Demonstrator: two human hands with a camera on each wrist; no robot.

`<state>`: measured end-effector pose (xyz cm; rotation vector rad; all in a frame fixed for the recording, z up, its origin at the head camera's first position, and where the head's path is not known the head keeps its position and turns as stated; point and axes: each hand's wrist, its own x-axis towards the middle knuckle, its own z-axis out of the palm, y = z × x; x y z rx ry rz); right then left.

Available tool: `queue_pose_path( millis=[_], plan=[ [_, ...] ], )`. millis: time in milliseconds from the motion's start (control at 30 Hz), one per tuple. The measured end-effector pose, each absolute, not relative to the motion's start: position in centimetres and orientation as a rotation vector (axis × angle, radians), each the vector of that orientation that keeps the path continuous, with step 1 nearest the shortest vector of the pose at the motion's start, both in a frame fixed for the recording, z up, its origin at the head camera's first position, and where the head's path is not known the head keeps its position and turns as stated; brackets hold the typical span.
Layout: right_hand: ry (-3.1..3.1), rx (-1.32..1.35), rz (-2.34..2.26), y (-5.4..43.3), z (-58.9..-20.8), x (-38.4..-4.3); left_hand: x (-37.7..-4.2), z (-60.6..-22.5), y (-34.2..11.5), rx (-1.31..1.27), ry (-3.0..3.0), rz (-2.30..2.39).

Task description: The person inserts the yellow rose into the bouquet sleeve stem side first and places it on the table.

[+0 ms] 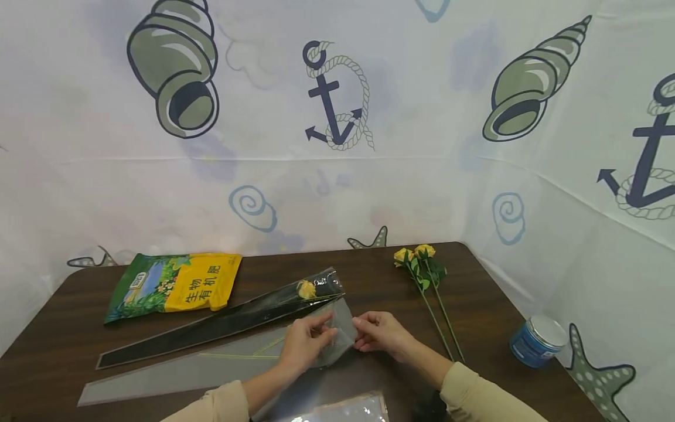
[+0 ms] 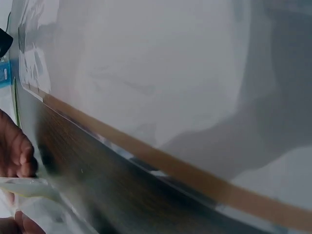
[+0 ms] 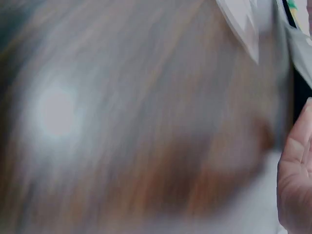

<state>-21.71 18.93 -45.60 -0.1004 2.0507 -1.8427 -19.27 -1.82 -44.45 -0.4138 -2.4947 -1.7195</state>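
At the centre of the dark wood counter (image 1: pixel 495 316): one translucent grey sleeve (image 1: pixel 174 370), narrowing towards nine o'clock, thin yellow lines on it, wide end between the two hands. Left hand (image 1: pixel 302 344): fingers bent at that wide end, thumb and forefinger parted; whether it grips the sleeve cannot be told. Right hand (image 1: pixel 384 334): thumb and fingertips pinching the sleeve's three o'clock edge. Set round the hands: at eleven, one yellow flower (image 1: pixel 306 289) in a black sleeve (image 1: pixel 211 329); at ten, one green-and-yellow bag (image 1: pixel 203 287); at two, two long-stemmed yellow roses (image 1: pixel 424 251); at three, one blue tin (image 1: pixel 532 346), pale-lidded; at six, one clear packet (image 1: pixel 343 413), partly out of view.
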Motion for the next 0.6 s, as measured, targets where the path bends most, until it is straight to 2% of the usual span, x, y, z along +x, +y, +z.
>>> queue_pose_path(
  millis=[167, 333, 433, 600],
  plan=[
    [2.423, 0.056, -1.918, 23.5, -44.3, -22.7, -19.4, -44.4, -2.1, -0.443, -2.468, -1.710],
    [2.957, 0.234, -1.488, 28.1, -43.6, -23.4, -19.5, -44.5, -2.0, -0.441, -2.475, -1.715],
    [3.062, 0.197, -1.222, 29.4, -43.7, -23.6, -19.5, -44.6, -2.0, -0.444, -2.478, -1.724],
    [3.078, 0.142, -1.094, 29.5, -44.2, -24.2, -19.5, -44.6, -2.2, -0.455, -2.477, -1.711]
  ],
)
